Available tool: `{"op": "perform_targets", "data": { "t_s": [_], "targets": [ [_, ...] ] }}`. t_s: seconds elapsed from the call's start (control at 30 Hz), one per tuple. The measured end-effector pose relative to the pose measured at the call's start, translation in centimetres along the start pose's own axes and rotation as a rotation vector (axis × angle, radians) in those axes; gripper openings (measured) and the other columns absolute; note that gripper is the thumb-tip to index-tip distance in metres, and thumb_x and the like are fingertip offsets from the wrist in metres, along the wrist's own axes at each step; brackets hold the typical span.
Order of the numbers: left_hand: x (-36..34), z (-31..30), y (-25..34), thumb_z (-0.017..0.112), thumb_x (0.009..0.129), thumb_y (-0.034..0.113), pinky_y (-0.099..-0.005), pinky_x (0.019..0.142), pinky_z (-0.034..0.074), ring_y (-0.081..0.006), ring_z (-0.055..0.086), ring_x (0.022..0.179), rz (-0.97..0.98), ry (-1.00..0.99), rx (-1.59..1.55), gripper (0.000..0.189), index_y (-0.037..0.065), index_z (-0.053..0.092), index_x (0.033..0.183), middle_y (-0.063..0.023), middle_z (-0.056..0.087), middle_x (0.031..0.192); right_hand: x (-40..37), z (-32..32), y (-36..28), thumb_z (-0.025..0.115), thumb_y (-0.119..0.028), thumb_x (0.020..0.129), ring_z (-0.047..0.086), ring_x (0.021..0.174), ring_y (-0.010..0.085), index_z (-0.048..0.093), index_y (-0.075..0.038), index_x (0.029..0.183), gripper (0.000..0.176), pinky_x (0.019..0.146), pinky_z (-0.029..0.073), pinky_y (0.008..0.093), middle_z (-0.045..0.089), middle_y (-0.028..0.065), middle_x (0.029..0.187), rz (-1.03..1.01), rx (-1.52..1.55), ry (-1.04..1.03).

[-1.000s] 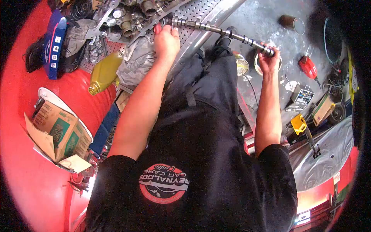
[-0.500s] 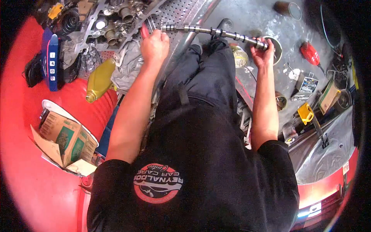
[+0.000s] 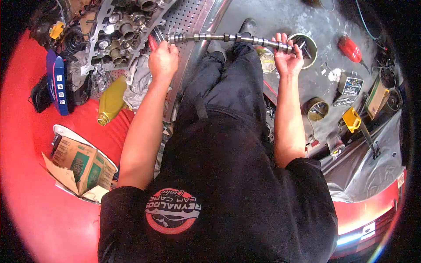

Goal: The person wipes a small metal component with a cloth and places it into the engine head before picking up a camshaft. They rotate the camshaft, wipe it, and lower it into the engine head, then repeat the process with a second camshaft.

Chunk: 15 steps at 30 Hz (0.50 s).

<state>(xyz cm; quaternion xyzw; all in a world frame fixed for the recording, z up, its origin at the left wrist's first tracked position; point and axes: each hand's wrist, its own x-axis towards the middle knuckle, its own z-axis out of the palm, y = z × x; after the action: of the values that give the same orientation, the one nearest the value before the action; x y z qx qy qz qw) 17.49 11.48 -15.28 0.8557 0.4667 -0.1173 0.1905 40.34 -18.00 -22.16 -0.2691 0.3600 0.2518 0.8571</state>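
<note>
Camshaft [image 3: 228, 38] is held level in both fists: left hand [image 3: 163, 59] is wrapped round its left end above the right edge of the perforated bench [image 3: 186, 19], and right hand [image 3: 287, 59] grips the right end over the concrete floor [image 3: 280, 17]. Cylinder head [image 3: 116, 26] sits on the bench just left of the left hand, with a grey rag [image 3: 136, 81] below the wrist and a yellow oil bottle [image 3: 109, 101] on its side at the bench's near edge. Open tin [image 3: 314, 44] stands on the floor just beyond the right hand, and a cardboard box [image 3: 81, 164] lies on the red panel [image 3: 30, 210], well apart.
</note>
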Motion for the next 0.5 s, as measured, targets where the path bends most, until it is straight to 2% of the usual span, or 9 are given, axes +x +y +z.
{"op": "perform_targets", "data": {
  "t_s": [0.13, 0.27, 0.37, 0.43, 0.5],
  "targets": [
    [0.0, 0.2, -0.2, 0.056, 0.086, 0.032, -0.0518, 0.069, 0.048, -0.0429, 0.063, 0.075, 0.001, 0.001, 0.004, 0.029, 0.003, 0.060, 0.081, -0.0228, 0.064, 0.074, -0.2, 0.1, 0.1, 0.049, -0.015, 0.085, 0.043, 0.126, 0.0447, 0.053, 0.003, 0.097, 0.022, 0.108, 0.029, 0.0625, 0.054, 0.0242, 0.121, 0.007, 0.010, 0.001],
    [-0.1, 0.0, -0.3, 0.057, 0.086, 0.032, -0.0515, 0.068, 0.048, -0.0428, 0.063, 0.075, -0.002, 0.013, -0.040, 0.029, 0.003, 0.060, 0.080, -0.0224, 0.064, 0.074, -1.5, 1.0, -0.4, 0.051, -0.010, 0.082, 0.043, 0.126, 0.0435, 0.056, 0.002, 0.097, 0.019, 0.109, 0.029, 0.0604, 0.055, 0.0231, 0.121, -0.013, -0.014, -0.082],
    [0.4, 0.7, -1.6, 0.058, 0.086, 0.031, -0.0507, 0.067, 0.048, -0.0421, 0.063, 0.075, -0.073, -0.040, -0.116, 0.029, 0.003, 0.059, 0.079, -0.0223, 0.064, 0.073, -3.8, 3.3, -0.9, 0.053, -0.008, 0.083, 0.046, 0.123, 0.0422, 0.059, 0.000, 0.099, 0.019, 0.110, 0.029, 0.0575, 0.057, 0.0217, 0.121, -0.053, -0.071, -0.209],
    [0.4, 0.2, -2.0, 0.058, 0.088, 0.027, -0.0486, 0.069, 0.047, -0.0393, 0.063, 0.072, -0.084, -0.078, -0.228, 0.029, 0.000, 0.057, 0.076, -0.0216, 0.062, 0.071, -6.1, 5.7, -1.2, 0.052, -0.008, 0.089, 0.050, 0.120, 0.0382, 0.060, -0.004, 0.102, 0.016, 0.109, 0.032, 0.0540, 0.060, 0.0189, 0.117, -0.034, -0.101, -0.372],
    [1.6, 3.6, -6.0, 0.056, 0.090, 0.019, -0.0440, 0.058, 0.049, -0.0322, 0.062, 0.061, -0.092, -0.107, -0.479, 0.023, 0.000, 0.055, 0.077, -0.0169, 0.062, 0.065, -9.4, 9.6, -0.6, 0.052, -0.008, 0.092, 0.053, 0.115, 0.0354, 0.059, -0.004, 0.104, 0.015, 0.107, 0.033, 0.0517, 0.061, 0.0173, 0.113, -0.098, -0.238, -0.397]
  ]
}}
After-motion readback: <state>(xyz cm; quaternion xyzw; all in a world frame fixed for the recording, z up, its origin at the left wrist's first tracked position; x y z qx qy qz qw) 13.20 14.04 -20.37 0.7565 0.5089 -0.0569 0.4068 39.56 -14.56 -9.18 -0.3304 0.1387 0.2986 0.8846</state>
